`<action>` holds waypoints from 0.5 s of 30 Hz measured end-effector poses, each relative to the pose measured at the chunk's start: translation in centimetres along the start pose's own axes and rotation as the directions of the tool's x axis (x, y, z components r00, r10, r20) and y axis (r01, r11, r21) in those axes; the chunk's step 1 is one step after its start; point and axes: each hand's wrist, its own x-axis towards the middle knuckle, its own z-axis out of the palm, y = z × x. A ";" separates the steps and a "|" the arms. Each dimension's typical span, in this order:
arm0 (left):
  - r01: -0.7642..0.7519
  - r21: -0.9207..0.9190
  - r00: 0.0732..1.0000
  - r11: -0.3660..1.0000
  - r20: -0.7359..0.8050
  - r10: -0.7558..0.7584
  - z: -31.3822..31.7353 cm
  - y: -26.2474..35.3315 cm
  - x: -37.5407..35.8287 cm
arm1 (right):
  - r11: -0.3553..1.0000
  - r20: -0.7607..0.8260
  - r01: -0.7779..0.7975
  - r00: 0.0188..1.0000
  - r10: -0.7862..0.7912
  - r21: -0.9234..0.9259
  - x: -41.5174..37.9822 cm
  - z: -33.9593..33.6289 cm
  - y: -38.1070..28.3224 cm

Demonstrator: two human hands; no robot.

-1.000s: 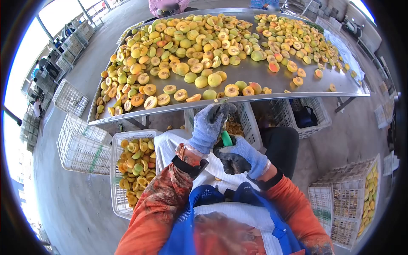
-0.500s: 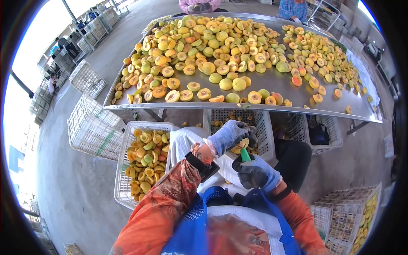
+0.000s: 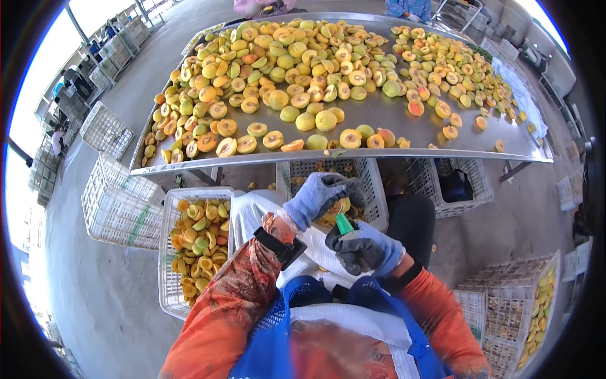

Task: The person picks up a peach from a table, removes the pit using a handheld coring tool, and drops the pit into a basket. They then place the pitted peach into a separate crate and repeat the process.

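Observation:
My left hand (image 3: 315, 198), in a blue-grey coated glove, has its fingers curled around a yellow peach half (image 3: 341, 205), mostly hidden by the glove. Just below and to the right, my right hand (image 3: 371, 249), gloved the same way, grips the green handle of a pitting tool (image 3: 344, 224). The tool's thin metal tip points up at the fruit. Both hands are over my lap, in front of a white plastic crate (image 3: 377, 205) with fruit pieces in it. A second white crate (image 3: 165, 259) to the left holds many hollowed peach halves (image 3: 201, 234).
A metal table (image 3: 252, 163) piled with halved peaches (image 3: 278, 69) spans the view ahead. Stacked white crates (image 3: 120, 202) stand at left, more crates (image 3: 505, 297) at lower right. Across the table sit two people, one in a pink sleeve (image 3: 252, 6), another in blue (image 3: 407, 9).
The view has shifted, so table and crates appear farther left. The tool's metal tip now shows beside the peach half, where fruit flesh covered it before. Both hands keep their holds.

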 end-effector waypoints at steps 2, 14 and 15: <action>0.016 0.068 0.999 0.998 0.047 -0.019 -0.1 0.2 0.2 | 1.000 0.019 -0.020 1.000 0.019 0.007 0.0 -0.2 -0.5; 0.040 -0.517 0.964 0.855 -0.205 -0.169 -0.3 4.5 -1.2 | 0.981 0.167 0.065 0.981 -0.096 0.182 4.2 -1.1 -0.2; 0.018 -0.414 0.967 0.910 -0.225 -0.122 -0.5 4.6 -1.2 | 0.980 0.165 0.060 0.982 -0.092 0.187 4.6 -1.2 -0.2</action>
